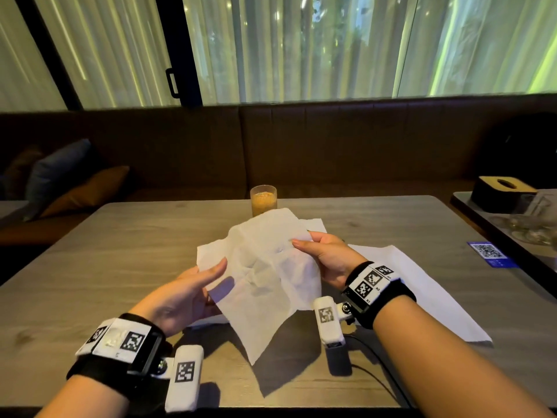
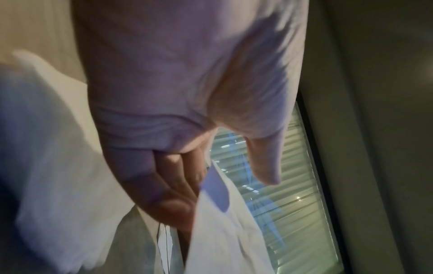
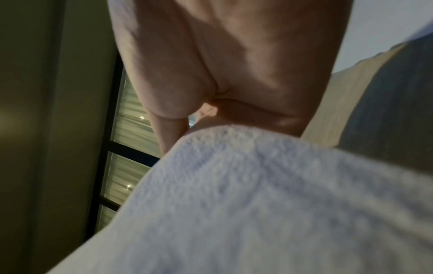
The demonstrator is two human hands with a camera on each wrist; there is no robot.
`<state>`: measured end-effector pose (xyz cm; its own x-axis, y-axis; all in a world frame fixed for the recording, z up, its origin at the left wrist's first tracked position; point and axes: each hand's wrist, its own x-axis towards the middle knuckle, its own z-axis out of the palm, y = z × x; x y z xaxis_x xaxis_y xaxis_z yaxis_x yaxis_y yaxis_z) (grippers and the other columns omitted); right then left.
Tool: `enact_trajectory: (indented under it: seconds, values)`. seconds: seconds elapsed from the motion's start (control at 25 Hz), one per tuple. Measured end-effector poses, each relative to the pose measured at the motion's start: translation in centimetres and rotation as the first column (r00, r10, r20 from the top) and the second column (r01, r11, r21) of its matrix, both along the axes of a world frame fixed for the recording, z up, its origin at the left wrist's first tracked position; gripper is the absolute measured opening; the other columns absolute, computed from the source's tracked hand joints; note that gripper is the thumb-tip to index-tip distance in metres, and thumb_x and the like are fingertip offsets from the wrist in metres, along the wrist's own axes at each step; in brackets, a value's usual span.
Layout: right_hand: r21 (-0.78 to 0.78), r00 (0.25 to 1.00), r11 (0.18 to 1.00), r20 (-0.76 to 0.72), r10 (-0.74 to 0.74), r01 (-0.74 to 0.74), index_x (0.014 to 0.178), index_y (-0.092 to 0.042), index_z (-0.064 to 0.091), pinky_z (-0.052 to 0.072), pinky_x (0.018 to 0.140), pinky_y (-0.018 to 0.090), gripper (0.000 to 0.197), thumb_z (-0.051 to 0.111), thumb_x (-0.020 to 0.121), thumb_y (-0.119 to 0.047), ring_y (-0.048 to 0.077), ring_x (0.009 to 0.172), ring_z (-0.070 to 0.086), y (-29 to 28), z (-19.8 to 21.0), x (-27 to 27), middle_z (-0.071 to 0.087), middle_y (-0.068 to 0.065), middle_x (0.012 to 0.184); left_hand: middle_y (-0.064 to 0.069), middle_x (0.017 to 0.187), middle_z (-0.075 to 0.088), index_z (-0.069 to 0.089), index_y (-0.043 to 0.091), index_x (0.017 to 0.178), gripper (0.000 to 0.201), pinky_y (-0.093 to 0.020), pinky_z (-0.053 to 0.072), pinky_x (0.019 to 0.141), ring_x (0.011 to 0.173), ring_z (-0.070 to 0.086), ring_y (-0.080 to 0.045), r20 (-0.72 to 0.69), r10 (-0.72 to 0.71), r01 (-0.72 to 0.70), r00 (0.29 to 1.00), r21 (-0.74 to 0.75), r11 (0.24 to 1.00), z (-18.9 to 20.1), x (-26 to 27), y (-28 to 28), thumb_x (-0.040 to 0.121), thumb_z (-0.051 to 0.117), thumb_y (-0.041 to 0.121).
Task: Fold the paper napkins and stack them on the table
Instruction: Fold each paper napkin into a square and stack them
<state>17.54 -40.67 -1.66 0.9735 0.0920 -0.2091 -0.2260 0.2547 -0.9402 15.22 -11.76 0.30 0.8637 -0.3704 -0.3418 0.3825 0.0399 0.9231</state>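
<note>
Napkin [image 1: 265, 267], crumpled and unfolded, is held above mid-surface [image 1: 90, 267]: pinched at one edge by the left hand [image 1: 184, 294], gripped opposite by the right hand [image 1: 327, 256]. Tearing is risked if thin paper is pulled taut; a skewed fold if corners are misaligned.

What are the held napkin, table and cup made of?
Napkin: thin white tissue paper, matte; it creases and droops limply. Table: wood-look top, grain streaks, low sheen, possibly laminate. Cup: clear ribbed glass or plastic; orange-brown contents show through.
</note>
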Motion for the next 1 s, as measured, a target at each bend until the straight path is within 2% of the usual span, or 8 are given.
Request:
enact_trajectory:
  seconds: [0.08,0.16,0.24,0.32,0.52,0.8,0.92,1.0]
  values:
    - [-0.025,1.000,1.000,-0.006,-0.003,0.003,0.120,-0.004,0.072,0.059,0.093,0.043,0.025,0.069,0.096,-0.012,0.030,0.105,0.075,-0.2,0.4,0.0,0.077,0.016,0.117,-0.014,0.126,0.074,0.067,0.013,0.130,0.088,-0.047,0.056,0.096,0.106,0.074,-0.026,0.006,0.014,-0.013,1.000,-0.050,0.999,-0.9,-0.4,0.2,0.053,0.101,0.036]
    - [-0.051,1.000,0.999,-0.015,0.007,-0.008,0.115,-0.007,0.074,0.059,0.092,0.042,0.020,0.068,0.097,-0.013,0.027,0.099,0.077,-0.3,0.9,-0.1,0.079,0.015,0.112,-0.013,0.124,0.075,0.065,0.012,0.132,0.071,-0.040,0.061,0.088,0.104,0.075,-0.024,0.047,0.051,-0.048,0.998,-0.063,0.997,-1.2,-0.6,0.3,0.067,0.093,0.020]
    - [-0.087,1.000,0.996,-0.019,0.010,-0.012,0.114,-0.007,0.074,0.058,0.097,0.045,0.019,0.068,0.097,-0.013,0.027,0.097,0.077,-0.3,1.3,-0.1,0.079,0.014,0.109,-0.014,0.125,0.074,0.065,0.012,0.133,0.053,-0.040,0.060,0.089,0.111,0.073,-0.028,0.076,0.061,-0.057,0.995,-0.053,0.997,-1.0,-0.8,0.1,0.082,0.076,0.003]
    - [-0.119,1.000,0.993,-0.025,0.015,-0.018,0.115,-0.006,0.074,0.057,0.099,0.047,0.020,0.068,0.097,-0.013,0.028,0.099,0.077,-0.4,1.5,-0.2,0.079,0.015,0.109,-0.014,0.125,0.074,0.065,0.011,0.132,0.049,-0.040,0.060,0.092,0.115,0.072,-0.030,0.112,0.021,-0.019,0.993,-0.016,1.000,-0.7,-0.8,0.2,0.086,0.071,-0.004]
    - [-0.188,0.998,0.980,-0.016,0.064,-0.066,0.123,-0.008,0.072,0.060,0.089,0.041,0.027,0.068,0.098,-0.014,0.027,0.107,0.074,-0.5,2.3,-0.5,0.079,0.011,0.114,-0.004,0.122,0.077,0.062,0.017,0.134,0.053,-0.041,0.059,0.092,0.115,0.072,-0.025,0.296,-0.046,-0.006,0.954,0.172,0.985,1.2,0.0,0.7,0.085,0.076,0.000]
    - [-0.102,0.974,0.979,0.127,0.190,-0.178,0.135,-0.002,0.064,0.056,0.101,0.048,0.037,0.061,0.098,-0.002,0.035,0.116,0.069,-1.6,5.1,-1.2,0.070,0.021,0.130,0.004,0.128,0.073,0.057,0.023,0.137,0.057,-0.030,0.062,0.086,0.116,0.071,-0.015,0.471,-0.010,-0.025,0.882,0.069,0.997,3.7,0.7,2.1,0.088,0.072,-0.002]
    - [-0.092,0.960,0.974,0.172,0.219,-0.206,0.134,0.003,0.063,0.060,0.095,0.045,0.036,0.058,0.098,0.005,0.035,0.112,0.070,-1.9,5.6,-1.7,0.070,0.023,0.128,0.001,0.129,0.073,0.060,0.020,0.137,0.054,-0.031,0.061,0.089,0.118,0.070,-0.017,0.519,0.000,-0.028,0.855,0.045,0.999,3.6,0.8,2.5,0.087,0.071,0.001]
    - [-0.129,0.955,0.970,0.190,0.227,-0.205,0.124,0.006,0.068,0.062,0.088,0.041,0.032,0.053,0.096,0.012,0.031,0.102,0.073,-1.9,5.7,-1.9,0.074,0.022,0.117,-0.001,0.122,0.076,0.066,0.016,0.128,0.044,-0.028,0.062,0.084,0.114,0.072,-0.021,0.535,0.031,-0.057,0.844,0.032,0.998,3.2,0.8,2.6,0.087,0.072,0.002]
